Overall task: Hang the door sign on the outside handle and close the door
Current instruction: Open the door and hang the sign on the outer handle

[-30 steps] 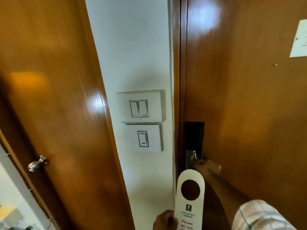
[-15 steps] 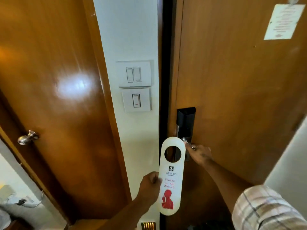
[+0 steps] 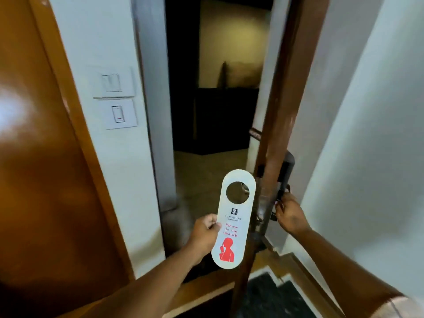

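The white "Please do not disturb" door sign (image 3: 234, 223) with a round hole at its top and a red figure below is held upright by my left hand (image 3: 204, 232), which pinches its left edge. The brown wooden door (image 3: 280, 125) stands open, seen edge-on at centre right. My right hand (image 3: 290, 214) grips the inside handle (image 3: 278, 198) below the black lock plate (image 3: 286, 168). Through the sign's hole a bit of the outside handle (image 3: 245, 188) shows, just behind the sign.
A dark corridor (image 3: 213, 88) with a tiled floor lies beyond the doorway. Two white switch plates (image 3: 115, 97) sit on the wall left of the frame. Another glossy wooden door (image 3: 39, 168) fills the left. A white wall (image 3: 367, 157) stands at right, a dark mat (image 3: 270, 297) below.
The door has swung from nearly closed to wide open, pulled by my right hand on the inside handle. The sign, still in my left hand, now sits next to the door's edge.
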